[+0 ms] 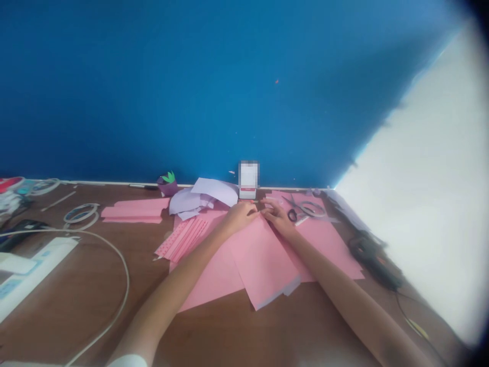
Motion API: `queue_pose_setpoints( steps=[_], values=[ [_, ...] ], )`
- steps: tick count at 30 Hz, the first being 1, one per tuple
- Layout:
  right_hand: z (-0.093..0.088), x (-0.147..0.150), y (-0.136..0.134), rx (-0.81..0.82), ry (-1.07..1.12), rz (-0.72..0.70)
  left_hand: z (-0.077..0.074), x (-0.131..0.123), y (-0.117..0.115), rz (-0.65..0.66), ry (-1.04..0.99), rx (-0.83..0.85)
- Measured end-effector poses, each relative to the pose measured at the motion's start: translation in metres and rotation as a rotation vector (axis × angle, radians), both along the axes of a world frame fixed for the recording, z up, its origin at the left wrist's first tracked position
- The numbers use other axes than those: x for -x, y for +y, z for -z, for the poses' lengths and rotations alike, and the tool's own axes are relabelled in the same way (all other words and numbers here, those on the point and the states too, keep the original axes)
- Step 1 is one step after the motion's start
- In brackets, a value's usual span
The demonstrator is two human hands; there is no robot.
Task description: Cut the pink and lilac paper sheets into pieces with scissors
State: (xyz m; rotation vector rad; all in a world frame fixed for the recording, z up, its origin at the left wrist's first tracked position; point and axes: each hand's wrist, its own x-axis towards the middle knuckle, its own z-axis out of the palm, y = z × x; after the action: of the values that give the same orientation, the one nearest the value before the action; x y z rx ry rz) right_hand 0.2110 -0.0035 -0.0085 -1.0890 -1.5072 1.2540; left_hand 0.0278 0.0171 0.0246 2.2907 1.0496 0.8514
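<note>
My left hand [240, 216] and my right hand [278, 216] meet at the far end of a sheet of pink paper [263, 265]. Both have their fingers bent and pinched on its edge, close together. A greyish strip shows along the sheet's near edge. Under it lie more pink sheets [210, 278], spreading to the left and right. Just beyond my hands a phone [248, 179] stands upright against the wall. Scissors [292, 213] and a roll of tape [312, 209] lie right of my right hand. Folded pink paper with a printed pattern [182, 239] is beside my left forearm.
Crumpled lilac paper [204, 196], a small purple pot with green leaves [167, 183] and folded pink paper [134, 210] are at the back left. Tape rolls [81, 216], a power strip [34, 272] and a looping white cable [128, 280] lie left. A dark corded tool [376, 262] sits right.
</note>
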Motion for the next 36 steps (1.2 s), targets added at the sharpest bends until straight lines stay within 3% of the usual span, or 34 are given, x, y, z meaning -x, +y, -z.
queue_pose_setpoints(
  steps=[8,21,36],
  values=[
    [0.001,0.001,0.0,-0.061,0.079,0.014,-0.001,-0.001,-0.001,0.01,0.095,-0.05],
    [-0.002,0.002,-0.002,-0.125,0.04,0.034,-0.009,0.002,-0.003,0.014,0.283,-0.065],
    [-0.001,0.003,-0.002,-0.158,0.006,0.028,-0.017,-0.002,-0.011,-0.022,0.465,-0.199]
  ],
)
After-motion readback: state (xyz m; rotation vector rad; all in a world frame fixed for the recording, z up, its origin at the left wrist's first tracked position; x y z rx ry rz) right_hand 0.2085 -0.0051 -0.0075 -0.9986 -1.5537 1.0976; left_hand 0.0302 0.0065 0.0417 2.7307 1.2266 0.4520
